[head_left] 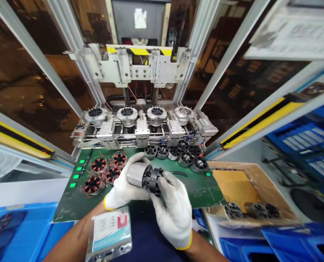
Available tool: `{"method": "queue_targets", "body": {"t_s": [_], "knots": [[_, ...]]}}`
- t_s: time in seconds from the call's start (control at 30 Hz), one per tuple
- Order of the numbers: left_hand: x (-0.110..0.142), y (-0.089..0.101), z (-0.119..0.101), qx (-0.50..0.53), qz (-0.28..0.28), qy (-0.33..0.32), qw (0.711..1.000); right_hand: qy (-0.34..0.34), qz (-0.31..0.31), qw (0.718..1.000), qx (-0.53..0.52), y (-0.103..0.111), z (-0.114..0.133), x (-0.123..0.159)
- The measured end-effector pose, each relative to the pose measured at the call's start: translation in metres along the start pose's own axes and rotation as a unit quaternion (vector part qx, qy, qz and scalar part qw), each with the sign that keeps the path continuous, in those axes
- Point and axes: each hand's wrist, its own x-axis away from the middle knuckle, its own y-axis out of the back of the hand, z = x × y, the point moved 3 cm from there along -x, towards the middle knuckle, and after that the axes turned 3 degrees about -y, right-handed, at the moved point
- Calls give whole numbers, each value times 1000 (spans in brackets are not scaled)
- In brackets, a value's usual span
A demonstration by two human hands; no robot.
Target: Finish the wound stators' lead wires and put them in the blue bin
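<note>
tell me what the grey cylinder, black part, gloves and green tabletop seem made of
Grey cylinder: probably bare metal, satin finish, from its soft silvery sheen.
Black part: likely moulded plastic, fairly matte, from its even black colour.
Gloves: apparently knitted fabric, matte, with soft creases and yellow-edged cuffs.
Green tabletop: perhaps a rubber mat or coated sheet; its smooth, faint shine leaves that open.

Cylinder [135,174] between hands [174,209] over mat [202,193], coils [98,165] left, fixtures [127,115] behind, carton [272,189] right
</note>
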Motion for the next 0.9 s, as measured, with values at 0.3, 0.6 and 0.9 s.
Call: {"method": "queue_targets", "body": {"t_s": [0.3, 0.6, 0.9], "knots": [[6, 13, -17, -31, -16, -10, 999, -4, 31, 999, -39, -22, 5, -9], [11, 10, -13, -146, -41, 61, 986, -58, 53, 997, 21, -26, 9, 6], [6, 13, -4, 31, -82, 99, 991, -37, 55, 998, -5, -18, 1, -3]]}}
